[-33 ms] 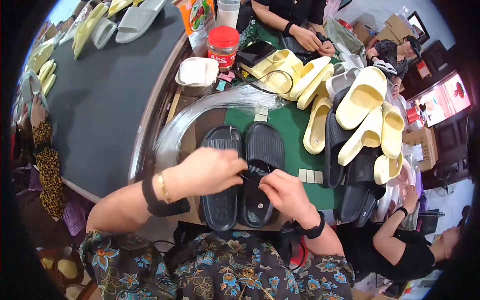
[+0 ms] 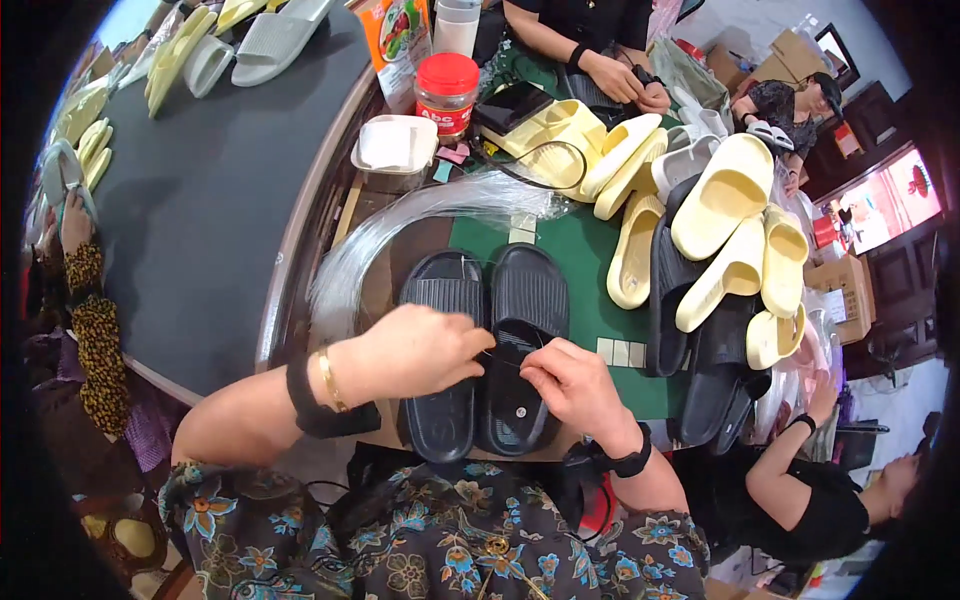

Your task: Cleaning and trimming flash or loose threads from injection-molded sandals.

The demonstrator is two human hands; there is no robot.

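A pair of black slide slippers, the left slipper (image 2: 441, 400) and the right slipper (image 2: 530, 283), lies side by side before me, toes pointing away. Above them, my left hand (image 2: 415, 348) and my right hand (image 2: 575, 385) are closed in pinches, a short gap apart. A fine clear plastic strand shows faintly between the fingertips, over the right slipper's strap opening. Most of it is too thin to follow. Another bit of strand crosses the toe ends of both slippers. Beyond my left hand lies a bundle of clear plastic strands (image 2: 400, 225).
Yellow slippers (image 2: 725, 195) and black slippers (image 2: 712, 385) are piled at the right. A red-lidded jar (image 2: 446, 95) and a white tub (image 2: 394, 145) stand farther back. A dark conveyor belt (image 2: 215, 210) runs along the left. Co-workers sit opposite and at the right.
My fingers have shifted very slightly, with the left fingertips a touch lower. The slippers and everything around them stay put.
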